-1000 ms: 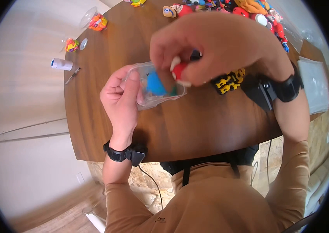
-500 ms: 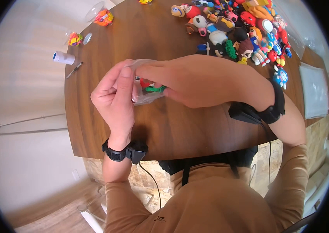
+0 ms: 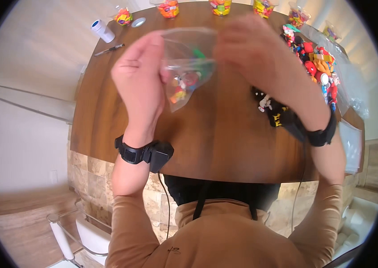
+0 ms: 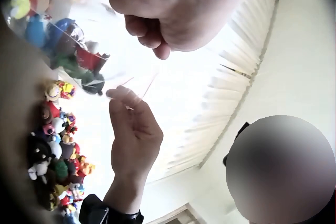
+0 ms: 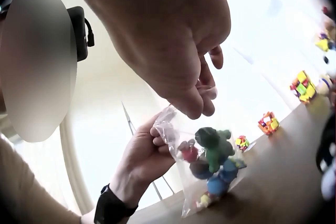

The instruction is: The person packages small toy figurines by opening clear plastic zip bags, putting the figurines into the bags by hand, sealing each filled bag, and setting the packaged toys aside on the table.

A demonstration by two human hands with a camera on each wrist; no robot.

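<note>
A clear plastic bag [image 3: 185, 44] is held up over the table, bulging with small toy figures. Its left edge is gripped by my left hand [image 3: 140, 73], thumb on the near side. My right hand [image 3: 256, 58], blurred in the head view, is at the opposite top corner; the left wrist view shows that right hand [image 4: 135, 129] pinching the bag's edge between thumb and fingers. Through the plastic, a green figure [image 5: 214, 148] shows above blue ones [image 5: 223, 178] and a red one [image 5: 188, 152].
A pile of toy figures [image 3: 316, 67] covers the table's right side, with black figures [image 3: 276, 117] nearer me. Cups of bright pieces [image 3: 170, 9] line the far edge. At left are a pen [image 3: 108, 49] and white cylinder [image 3: 102, 31]; flat plastic bags [image 3: 350, 145] lie far right.
My right hand went into the bag with a red-and-white toy, then came out to the bag's top corner. Both hands have raised the bag away from me, and the head view has shifted.
</note>
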